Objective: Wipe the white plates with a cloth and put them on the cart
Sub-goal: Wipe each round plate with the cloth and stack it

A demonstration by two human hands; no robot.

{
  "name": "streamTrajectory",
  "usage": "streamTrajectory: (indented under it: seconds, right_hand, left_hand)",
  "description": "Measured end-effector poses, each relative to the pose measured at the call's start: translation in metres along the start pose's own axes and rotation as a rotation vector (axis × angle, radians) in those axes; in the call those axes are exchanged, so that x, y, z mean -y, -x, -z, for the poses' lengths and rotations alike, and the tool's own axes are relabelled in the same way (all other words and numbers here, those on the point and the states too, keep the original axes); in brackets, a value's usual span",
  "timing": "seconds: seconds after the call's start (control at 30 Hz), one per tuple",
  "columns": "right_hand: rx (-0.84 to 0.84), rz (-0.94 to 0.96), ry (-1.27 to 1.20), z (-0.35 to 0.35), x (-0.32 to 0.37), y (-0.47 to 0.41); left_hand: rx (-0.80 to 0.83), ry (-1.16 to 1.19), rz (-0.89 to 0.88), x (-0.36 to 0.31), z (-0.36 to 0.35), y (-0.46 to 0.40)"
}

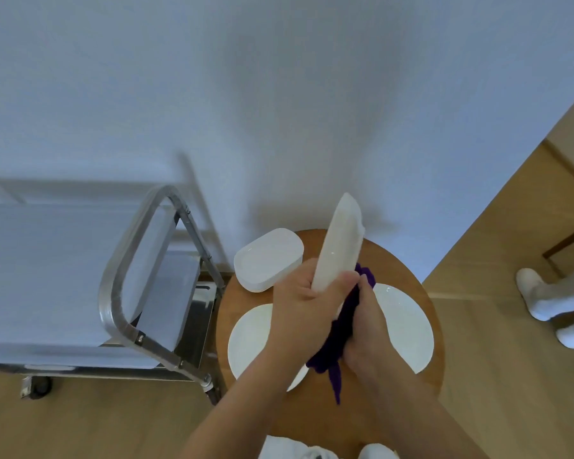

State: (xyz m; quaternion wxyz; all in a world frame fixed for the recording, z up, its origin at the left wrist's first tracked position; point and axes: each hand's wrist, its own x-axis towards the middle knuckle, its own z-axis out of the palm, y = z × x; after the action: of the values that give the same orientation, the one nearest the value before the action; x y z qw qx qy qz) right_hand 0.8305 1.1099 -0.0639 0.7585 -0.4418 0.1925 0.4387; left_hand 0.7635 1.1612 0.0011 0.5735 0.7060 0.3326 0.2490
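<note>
My left hand (300,303) grips the near edge of a white plate (340,240), which stands almost on edge above the round wooden table (408,270). My right hand (367,329) holds a dark purple cloth (340,329) bunched against the plate's right side. Two round white plates lie flat on the table, one on the left (249,339) and one on the right (408,326), both partly under my arms. A stack of rounded rectangular white plates (267,258) sits at the table's far left. The steel cart (120,286) stands left of the table.
The cart has a grey top shelf (47,276), a tubular handle facing the table and a castor (35,385) on the wooden floor. A white wall runs behind. Another person's feet in white socks (550,303) stand at the right edge.
</note>
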Motion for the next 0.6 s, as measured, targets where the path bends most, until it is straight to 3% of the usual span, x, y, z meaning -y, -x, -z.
streamTrajectory:
  seconds: [0.13,0.27,0.43,0.6]
  right_hand:
    - [0.134,0.049,-0.017,-0.003,0.001,0.001]
    - [0.203,0.004,-0.047,0.002,0.015,0.006]
    - [0.320,0.024,0.024,0.004,0.030,0.011]
    - [0.369,0.013,0.097,0.007,0.038,0.008]
  left_hand:
    - [0.031,-0.251,-0.189,0.014,-0.014,0.005]
    - [0.250,-0.527,-0.391,0.022,0.002,-0.006]
    - [0.506,-0.943,-0.489,0.033,0.024,-0.017]
    - [0.585,-1.166,-0.629,0.043,0.036,-0.020]
